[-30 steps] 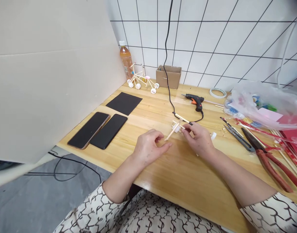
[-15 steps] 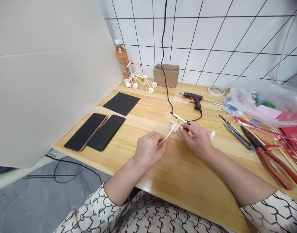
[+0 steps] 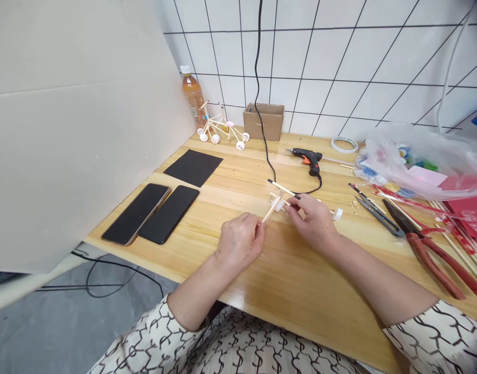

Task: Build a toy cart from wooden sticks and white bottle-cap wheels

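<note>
Over the middle of the table, a small frame of joined wooden sticks [image 3: 271, 210] is held between both hands. My left hand [image 3: 241, 240] pinches the near end of its sticks. On its other side, my right hand [image 3: 313, 217] is closed on a thin crosswise stick. A crossbar with black ends [image 3: 284, 189] tops the frame at the far side. A white piece [image 3: 277, 204] shows under the sticks, partly covered by them. Just beyond the right hand lies a white wheel-like cap [image 3: 337, 214], with a stick beside it mostly hidden by the hand.
A black glue gun [image 3: 308, 158] lies behind, its cable running near my hands. Snips [image 3: 380, 215] and red-handled pliers [image 3: 428, 249] lie right, near a plastic bag [image 3: 425, 161]. Two phones [image 3: 170, 214] and a black sheet [image 3: 193, 167] lie left; a stick tricycle [image 3: 222, 126] stands behind.
The view has shifted slightly. Both hands keep their grip on the stick frame, which is tilted a little differently.
</note>
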Demonstrator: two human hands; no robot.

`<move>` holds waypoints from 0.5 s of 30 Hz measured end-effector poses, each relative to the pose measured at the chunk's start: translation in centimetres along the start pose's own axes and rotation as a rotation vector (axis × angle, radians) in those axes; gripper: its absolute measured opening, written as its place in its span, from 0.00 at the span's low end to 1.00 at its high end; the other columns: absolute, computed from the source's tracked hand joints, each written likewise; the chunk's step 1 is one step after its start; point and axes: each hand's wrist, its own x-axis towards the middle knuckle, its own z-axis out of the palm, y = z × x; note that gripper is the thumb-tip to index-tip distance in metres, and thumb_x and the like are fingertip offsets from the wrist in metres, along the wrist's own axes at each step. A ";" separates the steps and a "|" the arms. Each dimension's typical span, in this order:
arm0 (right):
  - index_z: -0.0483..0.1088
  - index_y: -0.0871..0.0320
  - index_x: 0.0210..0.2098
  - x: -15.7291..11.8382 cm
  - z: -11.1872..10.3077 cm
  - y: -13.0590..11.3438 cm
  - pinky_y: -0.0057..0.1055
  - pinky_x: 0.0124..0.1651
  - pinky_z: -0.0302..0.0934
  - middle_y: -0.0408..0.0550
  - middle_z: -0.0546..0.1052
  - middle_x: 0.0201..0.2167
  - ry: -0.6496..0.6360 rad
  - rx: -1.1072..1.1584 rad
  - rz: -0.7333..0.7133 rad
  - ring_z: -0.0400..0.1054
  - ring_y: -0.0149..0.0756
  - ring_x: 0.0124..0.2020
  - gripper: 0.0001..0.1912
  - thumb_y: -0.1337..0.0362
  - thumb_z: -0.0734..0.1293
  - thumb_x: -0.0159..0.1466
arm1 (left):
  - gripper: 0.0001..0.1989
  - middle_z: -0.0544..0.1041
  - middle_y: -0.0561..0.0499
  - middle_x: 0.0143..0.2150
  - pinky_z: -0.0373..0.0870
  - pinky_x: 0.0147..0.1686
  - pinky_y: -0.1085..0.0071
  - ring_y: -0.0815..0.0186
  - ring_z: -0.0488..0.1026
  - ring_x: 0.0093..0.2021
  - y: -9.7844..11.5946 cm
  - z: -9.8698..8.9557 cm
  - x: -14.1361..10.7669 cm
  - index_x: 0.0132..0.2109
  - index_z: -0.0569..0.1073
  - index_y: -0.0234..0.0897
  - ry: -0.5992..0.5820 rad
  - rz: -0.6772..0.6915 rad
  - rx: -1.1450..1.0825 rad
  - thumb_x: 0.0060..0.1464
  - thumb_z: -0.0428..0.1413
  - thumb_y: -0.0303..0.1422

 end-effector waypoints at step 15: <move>0.69 0.58 0.29 0.0 0.0 0.2 0.29 0.30 0.57 0.46 0.70 0.23 0.004 0.016 -0.001 0.65 0.35 0.27 0.07 0.67 0.60 0.61 | 0.08 0.75 0.50 0.26 0.66 0.29 0.73 0.67 0.72 0.27 -0.2 0.1 0.1 0.32 0.74 0.34 0.022 -0.071 -0.049 0.52 0.53 0.34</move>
